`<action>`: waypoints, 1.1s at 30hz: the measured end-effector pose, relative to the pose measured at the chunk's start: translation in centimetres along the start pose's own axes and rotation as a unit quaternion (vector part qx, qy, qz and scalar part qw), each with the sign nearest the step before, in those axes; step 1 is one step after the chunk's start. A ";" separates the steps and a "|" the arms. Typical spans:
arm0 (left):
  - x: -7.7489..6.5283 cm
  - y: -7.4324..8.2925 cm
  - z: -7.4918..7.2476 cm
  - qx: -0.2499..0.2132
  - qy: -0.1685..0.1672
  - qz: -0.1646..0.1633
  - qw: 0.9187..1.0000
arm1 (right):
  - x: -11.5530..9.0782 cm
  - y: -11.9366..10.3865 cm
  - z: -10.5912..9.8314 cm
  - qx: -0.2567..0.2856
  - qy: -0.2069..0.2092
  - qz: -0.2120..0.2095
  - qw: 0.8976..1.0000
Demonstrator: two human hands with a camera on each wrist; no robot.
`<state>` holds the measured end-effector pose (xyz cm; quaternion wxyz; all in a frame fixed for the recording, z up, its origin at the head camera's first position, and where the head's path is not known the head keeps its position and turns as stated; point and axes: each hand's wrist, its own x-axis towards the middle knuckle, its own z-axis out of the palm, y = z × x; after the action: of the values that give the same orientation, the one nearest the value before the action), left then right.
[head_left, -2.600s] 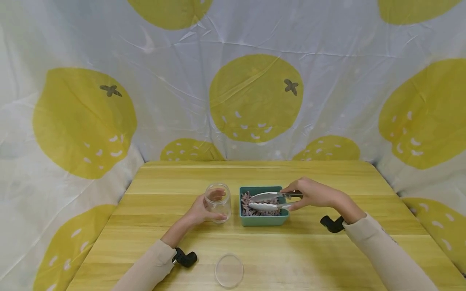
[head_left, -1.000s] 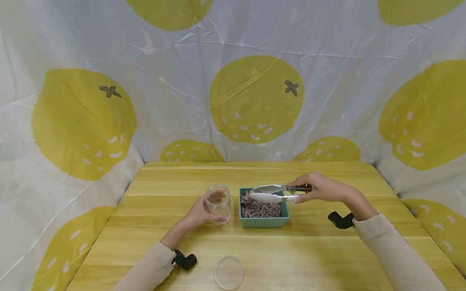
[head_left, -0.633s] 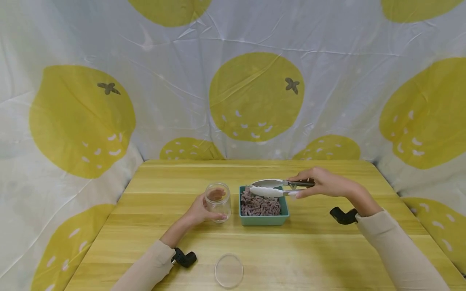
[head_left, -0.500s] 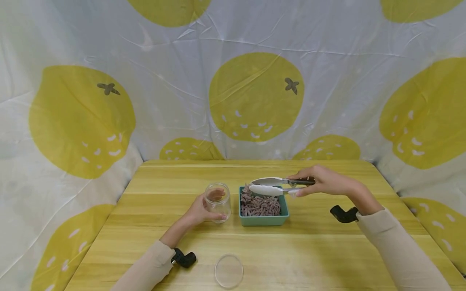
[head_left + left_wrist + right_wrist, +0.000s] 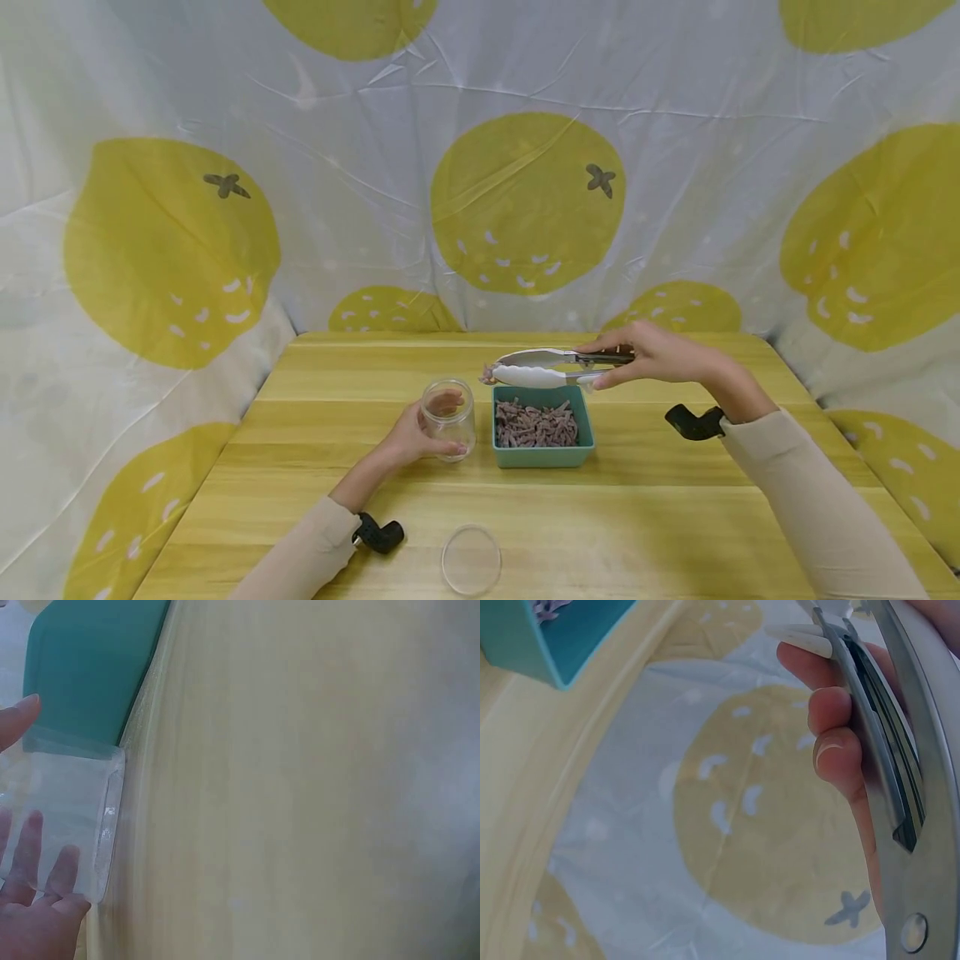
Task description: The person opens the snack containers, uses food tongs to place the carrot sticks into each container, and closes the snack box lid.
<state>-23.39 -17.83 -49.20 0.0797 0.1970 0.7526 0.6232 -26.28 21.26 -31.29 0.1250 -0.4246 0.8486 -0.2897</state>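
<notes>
Right hand [image 5: 645, 354] grips tongs [image 5: 534, 377] above far edge of teal box [image 5: 543, 457], few strips [image 5: 488, 374] pinched at tips, over by box's far left corner. Best squeeze evenly, tongs level, since strips poke past tips. Left hand [image 5: 411, 437] curls round clear jar [image 5: 461, 428], upright, just left of box; steady hold would serve. Strips, from where I stand, look dull mauve, short; more heaped inside box.

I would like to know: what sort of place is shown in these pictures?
Probably a small staged recording corner, not an ordinary kitchen. A wooden table is screened at the back and both sides by a wrinkled lemon-print cloth, and the person wears black wrist cameras.
</notes>
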 end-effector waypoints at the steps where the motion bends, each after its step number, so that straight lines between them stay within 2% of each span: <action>1: 0.0 0.0 0.0 0.000 0.001 0.001 1.000 | 0.3 -0.2 -0.1 -0.001 -0.001 -0.002 1.000; 8: 0.0 0.0 -0.1 0.007 0.005 -0.007 1.000 | 3.0 -1.7 -0.1 -0.012 -0.016 -0.011 1.000; 18: 0.0 0.2 0.0 0.012 -0.001 -0.009 1.000 | 6.6 -2.0 1.2 -0.018 -0.055 -0.048 0.997; 26: -0.2 0.3 0.0 0.023 0.010 -0.035 0.999 | 7.5 -2.1 1.8 -0.037 -0.060 -0.065 0.995; 33: -0.4 0.3 0.0 0.026 0.012 -0.048 0.998 | 8.0 -2.0 2.2 -0.027 -0.078 -0.042 0.996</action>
<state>-22.95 -17.93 -48.96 0.0954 0.1557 0.7781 0.6010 -28.80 13.14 -31.58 0.1674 -0.4842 0.8252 -0.2379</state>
